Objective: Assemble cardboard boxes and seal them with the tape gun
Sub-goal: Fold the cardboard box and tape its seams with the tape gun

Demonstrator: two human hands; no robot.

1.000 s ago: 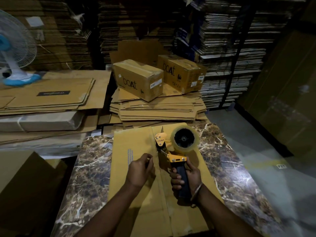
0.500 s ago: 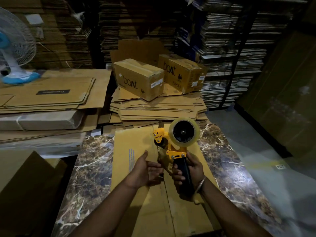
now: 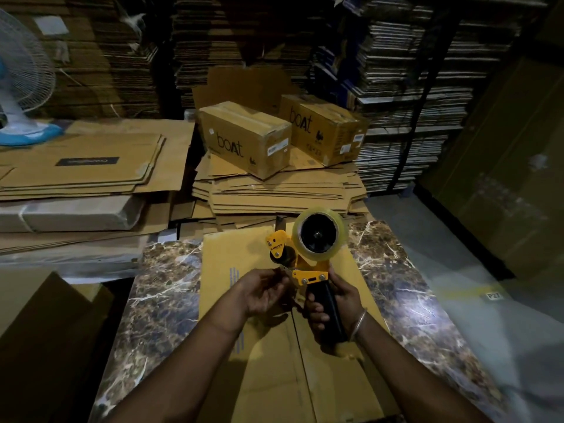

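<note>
A yellow tape gun [image 3: 305, 257] with a clear tape roll [image 3: 319, 235] is held upright above a cardboard box [image 3: 268, 346] lying on the marble table [image 3: 161, 300]. My right hand [image 3: 332, 303] grips the gun's black handle. My left hand [image 3: 264, 290] is palm up just left of the gun, its fingertips curled at the tape end below the roller. Whether they pinch the tape is too dark to tell. The box's two top flaps meet at a seam running toward me.
Two closed "boAt" boxes [image 3: 244, 138] [image 3: 325, 128] sit on a pile of flat cardboard [image 3: 280, 193] behind the table. More flat sheets [image 3: 85, 169] lie at the left under a fan [image 3: 21, 87]. A carton [image 3: 45, 331] stands at the lower left, bare floor [image 3: 457, 254] to the right.
The tape gun has risen off the box and tipped upright. My left hand has left the box flap and turned palm up at the gun's tape end.
</note>
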